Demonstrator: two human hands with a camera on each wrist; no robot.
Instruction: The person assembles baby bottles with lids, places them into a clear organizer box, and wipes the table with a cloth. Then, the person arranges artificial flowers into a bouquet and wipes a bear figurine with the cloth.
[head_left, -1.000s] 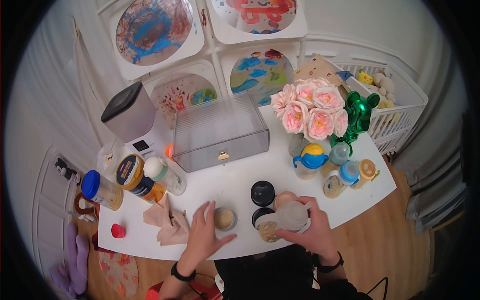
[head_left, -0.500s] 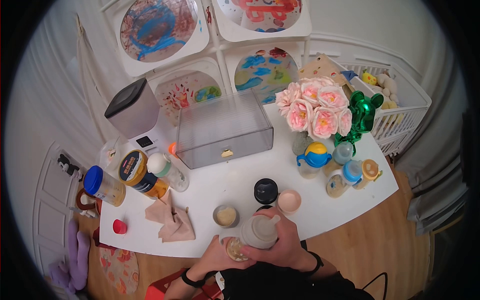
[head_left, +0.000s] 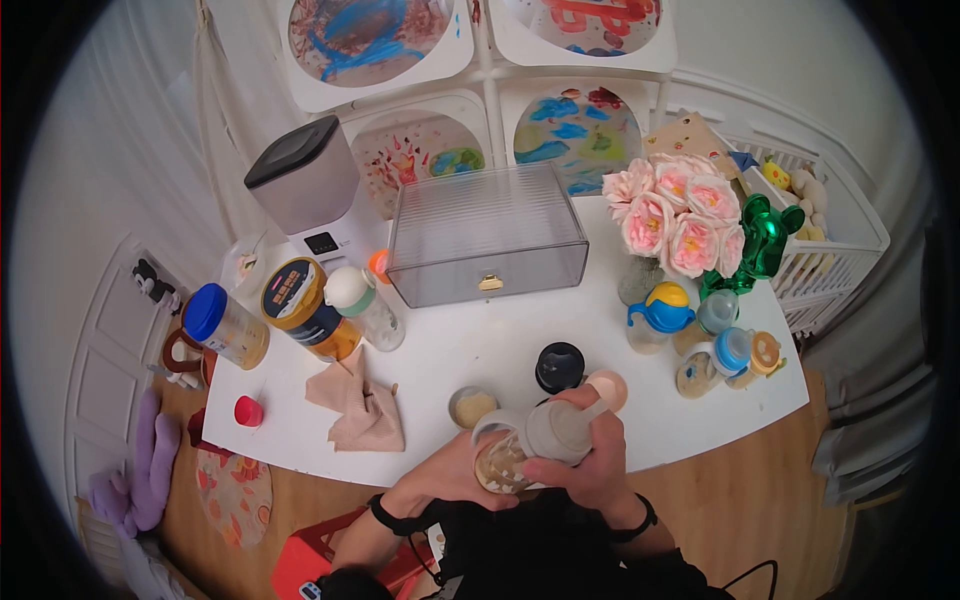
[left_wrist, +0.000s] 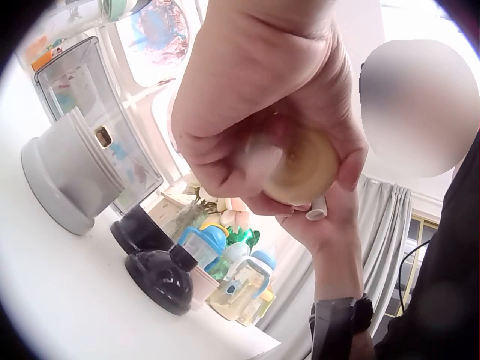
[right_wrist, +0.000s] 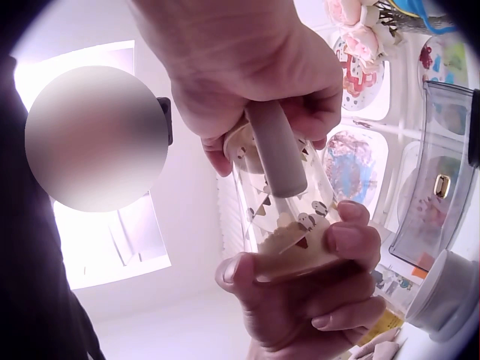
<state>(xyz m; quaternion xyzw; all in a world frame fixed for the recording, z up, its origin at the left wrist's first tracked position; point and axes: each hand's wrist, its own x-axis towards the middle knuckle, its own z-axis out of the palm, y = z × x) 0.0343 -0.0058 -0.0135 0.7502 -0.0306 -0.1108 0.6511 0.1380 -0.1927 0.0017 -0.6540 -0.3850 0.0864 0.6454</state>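
Note:
Both hands hold a clear two-handled bottle (head_left: 500, 462) over the table's front edge. My left hand (head_left: 455, 470) grips its lower body; in the right wrist view those fingers (right_wrist: 352, 244) wrap the base, where pale powder shows. My right hand (head_left: 597, 462) grips the greyish-beige top (head_left: 557, 432), beside a handle (right_wrist: 279, 150). The bottle's base (left_wrist: 304, 166) faces the left wrist camera. Just beyond the hands stands a small grey cup (head_left: 472, 408) with pale powder. Black lids (head_left: 560, 368) and a pink lid (head_left: 607, 388) lie near the right hand.
Several bottles (head_left: 730, 350) and a flower vase (head_left: 640, 280) stand at the right. A clear box (head_left: 488, 250) is at the back. At the left are jars (head_left: 312, 315), a cloth (head_left: 362, 405) and a red cup (head_left: 248, 411).
The right hand brought the bottle left and toward the body, and the left hand moved from beside the grey cup to grip its base. The head view has shifted, moving the scene right.

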